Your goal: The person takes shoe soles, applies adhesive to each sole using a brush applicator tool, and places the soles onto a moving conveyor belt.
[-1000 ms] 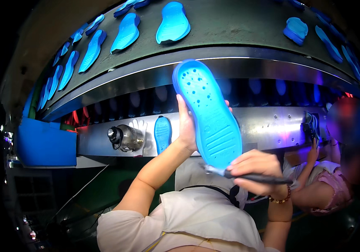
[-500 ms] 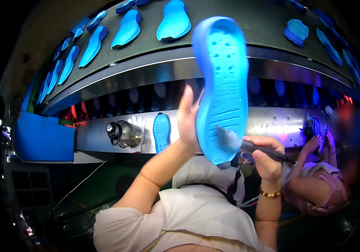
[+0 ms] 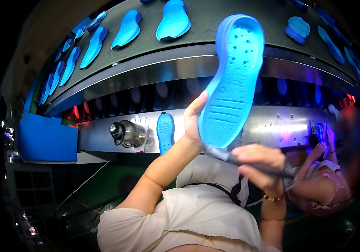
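While your left hand [image 3: 193, 119] is holding the blue sole [image 3: 230, 98] by its left side, thumb along the edge and other fingers hiding behind, your right hand [image 3: 265, 164] is gripping a brush [image 3: 225, 156] by its dark handle. Compared with half a second ago, the brush is no longer lying across the sole's face; it is sitting at the near end, and the far end is leaning more to your right. The stroke is apparently reaching the rim, though blur is hiding whether the bristles are touching.

Beyond both hands, the sole's far end is overlapping the belt's metal edge [image 3: 167, 67] in view; its height is staying unclear. Left of your left hand, a second sole [image 3: 165, 130], a white glove [image 3: 142, 121] and a bottle [image 3: 130, 134] are crowding the metal shelf [image 3: 268, 126]. Right of your right hand, a co-worker's hand [image 3: 318, 148] is bounding the wider gap.
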Demonstrator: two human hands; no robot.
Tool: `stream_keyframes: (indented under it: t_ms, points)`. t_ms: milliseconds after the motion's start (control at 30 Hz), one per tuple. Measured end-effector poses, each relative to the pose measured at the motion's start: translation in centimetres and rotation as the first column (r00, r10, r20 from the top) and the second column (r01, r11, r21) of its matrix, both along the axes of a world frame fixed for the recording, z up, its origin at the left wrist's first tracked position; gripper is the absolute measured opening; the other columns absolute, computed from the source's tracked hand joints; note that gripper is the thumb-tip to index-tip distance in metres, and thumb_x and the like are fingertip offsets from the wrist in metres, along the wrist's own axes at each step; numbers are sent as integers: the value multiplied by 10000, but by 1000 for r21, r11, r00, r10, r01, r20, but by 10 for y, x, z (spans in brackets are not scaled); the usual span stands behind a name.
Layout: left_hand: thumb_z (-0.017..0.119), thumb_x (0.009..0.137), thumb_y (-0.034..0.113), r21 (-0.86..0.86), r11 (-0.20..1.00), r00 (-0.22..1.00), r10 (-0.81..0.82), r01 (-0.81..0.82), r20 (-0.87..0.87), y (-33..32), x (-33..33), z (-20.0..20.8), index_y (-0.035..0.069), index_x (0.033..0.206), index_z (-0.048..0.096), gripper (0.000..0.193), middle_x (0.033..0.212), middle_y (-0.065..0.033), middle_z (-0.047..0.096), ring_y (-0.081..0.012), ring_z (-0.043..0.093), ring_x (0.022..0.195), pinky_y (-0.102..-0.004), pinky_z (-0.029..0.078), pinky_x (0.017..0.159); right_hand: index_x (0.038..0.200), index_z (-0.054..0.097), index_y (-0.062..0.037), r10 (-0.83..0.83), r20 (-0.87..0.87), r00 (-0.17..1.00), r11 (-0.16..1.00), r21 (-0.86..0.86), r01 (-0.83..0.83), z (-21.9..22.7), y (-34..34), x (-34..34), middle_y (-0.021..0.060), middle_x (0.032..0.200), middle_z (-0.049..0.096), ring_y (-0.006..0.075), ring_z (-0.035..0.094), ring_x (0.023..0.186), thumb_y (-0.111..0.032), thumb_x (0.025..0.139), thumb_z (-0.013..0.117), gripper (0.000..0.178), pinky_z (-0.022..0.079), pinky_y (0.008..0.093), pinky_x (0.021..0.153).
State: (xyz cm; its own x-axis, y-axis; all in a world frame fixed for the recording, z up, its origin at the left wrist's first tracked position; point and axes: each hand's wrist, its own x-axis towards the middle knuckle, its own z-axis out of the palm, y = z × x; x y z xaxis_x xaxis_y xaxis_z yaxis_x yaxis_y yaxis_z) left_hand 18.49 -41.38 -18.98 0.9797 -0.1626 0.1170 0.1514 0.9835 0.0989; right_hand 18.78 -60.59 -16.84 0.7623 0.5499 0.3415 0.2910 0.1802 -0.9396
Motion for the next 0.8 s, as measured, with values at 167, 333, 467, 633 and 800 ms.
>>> stream_keyframes:
  t_ms: [167,333,467,633,800]
  points:
    - [378,879,346,124,992,1000,-7,9,-17,3,4,3,-38,1199,443,503,1138,-210,531,-305,558,999,-424,419,907,822,634,17,191,302,934,975,-171,-144,7,-6,18,161,836,645,262,638,793,31,632,661,192,494,328,736]
    - [383,875,351,121,989,996,-85,86,-16,11,15,-1,-40,1171,469,498,1114,-212,544,-314,564,984,-429,422,903,827,626,-19,171,373,912,976,-193,-104,-1,-5,12,113,848,649,245,634,806,9,631,675,204,488,312,713]
    - [488,819,305,158,938,942,-278,308,-185,18,15,-6,-65,1131,493,484,1080,-226,557,-319,580,948,-430,449,866,829,632,-58,307,414,857,944,-246,-219,13,-13,8,79,870,650,222,630,800,-15,635,685,206,482,304,689]
    - [594,768,312,583,612,838,-292,534,-461,6,14,7,-37,1103,514,490,993,-177,566,-226,554,849,-324,445,765,862,638,-62,355,425,833,900,-396,-182,-2,-24,20,101,913,651,222,623,722,4,640,674,235,445,269,577]
    - [625,744,332,638,335,720,-286,694,-633,12,8,26,-32,1109,527,525,1041,-162,560,-208,563,878,-319,466,740,869,648,-85,388,246,888,878,-391,-275,4,-35,23,97,932,649,211,645,771,-1,674,663,212,499,266,630]
